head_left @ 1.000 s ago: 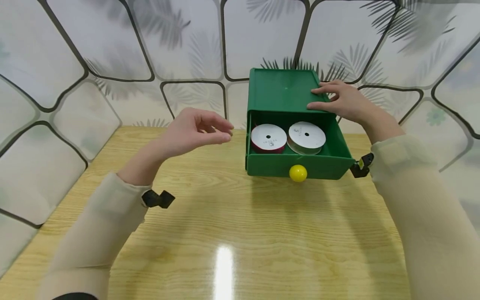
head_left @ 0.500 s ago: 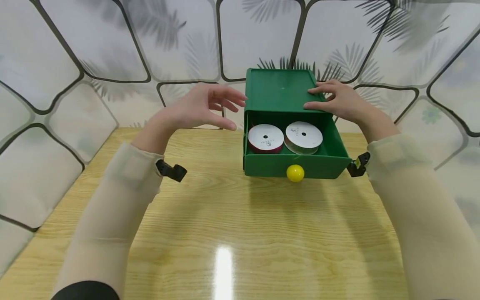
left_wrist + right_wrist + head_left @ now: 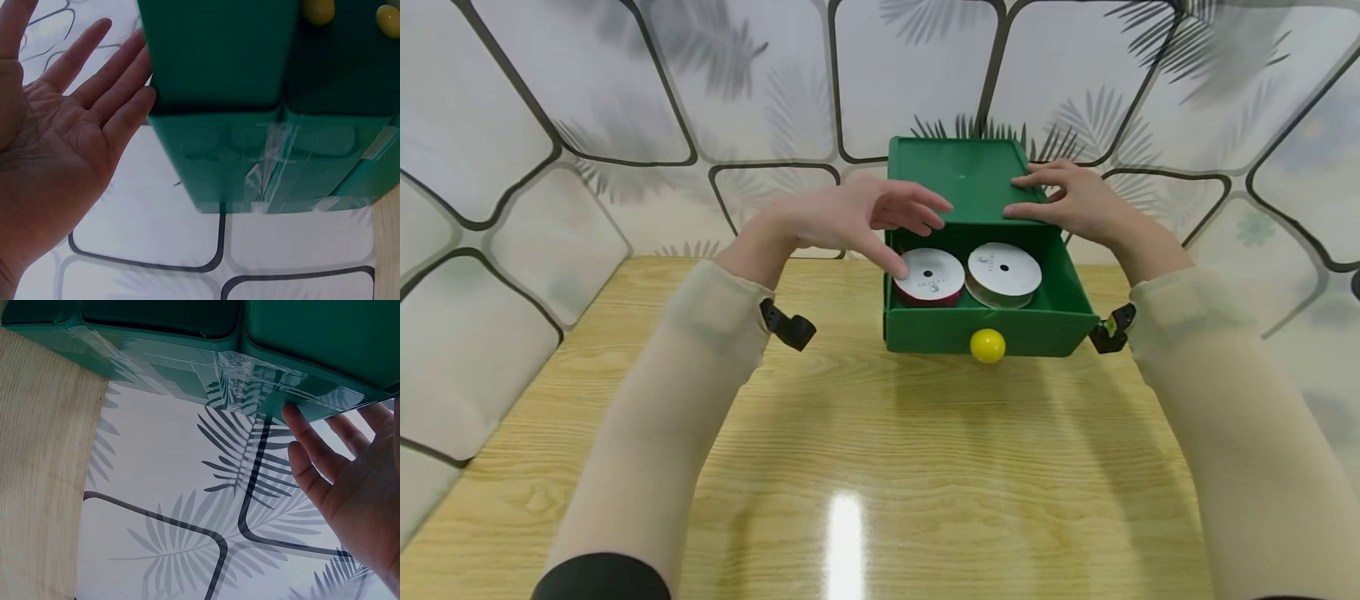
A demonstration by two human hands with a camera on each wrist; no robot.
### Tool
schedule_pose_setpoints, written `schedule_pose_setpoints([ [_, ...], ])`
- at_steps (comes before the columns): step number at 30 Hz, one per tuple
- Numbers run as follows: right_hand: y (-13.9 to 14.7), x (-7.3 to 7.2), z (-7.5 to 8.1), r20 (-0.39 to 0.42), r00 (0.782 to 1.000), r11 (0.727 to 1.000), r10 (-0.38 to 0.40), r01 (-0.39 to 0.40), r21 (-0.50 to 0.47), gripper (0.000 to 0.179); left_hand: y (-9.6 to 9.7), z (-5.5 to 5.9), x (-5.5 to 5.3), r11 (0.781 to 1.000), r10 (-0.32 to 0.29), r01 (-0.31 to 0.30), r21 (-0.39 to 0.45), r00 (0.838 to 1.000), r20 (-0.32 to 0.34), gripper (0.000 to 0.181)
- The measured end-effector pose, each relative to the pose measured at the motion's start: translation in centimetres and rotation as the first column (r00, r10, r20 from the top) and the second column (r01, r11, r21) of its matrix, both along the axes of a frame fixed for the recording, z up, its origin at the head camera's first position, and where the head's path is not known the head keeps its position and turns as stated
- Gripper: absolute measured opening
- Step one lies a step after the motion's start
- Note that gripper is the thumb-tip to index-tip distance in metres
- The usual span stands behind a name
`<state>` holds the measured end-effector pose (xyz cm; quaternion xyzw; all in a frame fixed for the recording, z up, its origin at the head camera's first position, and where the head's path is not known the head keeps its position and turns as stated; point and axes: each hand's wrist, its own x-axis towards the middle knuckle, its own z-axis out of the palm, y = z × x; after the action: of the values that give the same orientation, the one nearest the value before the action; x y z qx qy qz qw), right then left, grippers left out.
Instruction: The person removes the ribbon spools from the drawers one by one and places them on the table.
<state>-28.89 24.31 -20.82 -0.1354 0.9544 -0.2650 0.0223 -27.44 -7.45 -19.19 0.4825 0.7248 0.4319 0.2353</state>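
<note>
A green drawer unit (image 3: 951, 183) stands at the back, its drawer (image 3: 917, 335) pulled out by its round yellow knob (image 3: 987, 346) side toward me. Inside lie two white-faced ribbon spools side by side: one with red ribbon (image 3: 934, 279) on the left, one with pale green ribbon (image 3: 1004, 271) on the right. My left hand (image 3: 857, 215) reaches over the drawer's left side, fingers spread, thumb tip overlapping the red spool's edge. Its palm (image 3: 56, 137) faces the camera in the left wrist view. My right hand (image 3: 1075, 200) rests relaxed fingers on the unit's top right edge.
The pale wood table (image 3: 850, 467) runs in front of the unit. Behind it rises a leaf-patterned covering (image 3: 767, 75). In the left wrist view, more yellow knobs (image 3: 317, 9) and clear tape (image 3: 275, 162) show on the unit.
My left hand has moved right, first rising beside the unit, then over the drawer's left side. My right hand keeps its place on the top edge. The spools have not moved.
</note>
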Motion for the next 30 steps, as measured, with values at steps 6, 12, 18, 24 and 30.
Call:
schedule_pose_setpoints([
  [6, -0.1, 0.0, 0.1, 0.005, 1.0, 1.0, 0.001, -0.001, 0.0, 0.073, 1.5, -0.6, 0.3, 0.998, 0.005, -0.007, -0.061, 0.999, -0.032, 0.08],
  [12, -0.2, 0.1, 0.2, 0.001, 1.0, 1.0, 0.0, 0.0, -0.003, 0.073, 2.4, -0.6, 0.9, 0.983, 0.057, -0.082, -0.164, 0.987, -0.15, 0.076],
  [18, -0.1, 0.1, 0.4, 0.01, 1.0, 1.0, -0.006, 0.006, 0.001, 0.074, 2.8, -1.0, 1.6, 0.967, 0.089, -0.136, -0.216, 0.972, -0.216, 0.067],
  [24, 0.0, 0.1, 0.2, 0.01, 1.0, 1.0, -0.005, 0.005, 0.006, 0.074, 3.1, -1.5, 1.9, 0.959, 0.097, -0.149, -0.242, 0.973, -0.211, 0.061],
  [30, 0.0, 0.1, 0.0, 0.016, 1.0, 1.0, -0.008, 0.008, 0.001, 0.075, 3.4, -1.9, 2.2, 0.943, 0.119, -0.179, -0.28, 0.969, -0.219, 0.056],
])
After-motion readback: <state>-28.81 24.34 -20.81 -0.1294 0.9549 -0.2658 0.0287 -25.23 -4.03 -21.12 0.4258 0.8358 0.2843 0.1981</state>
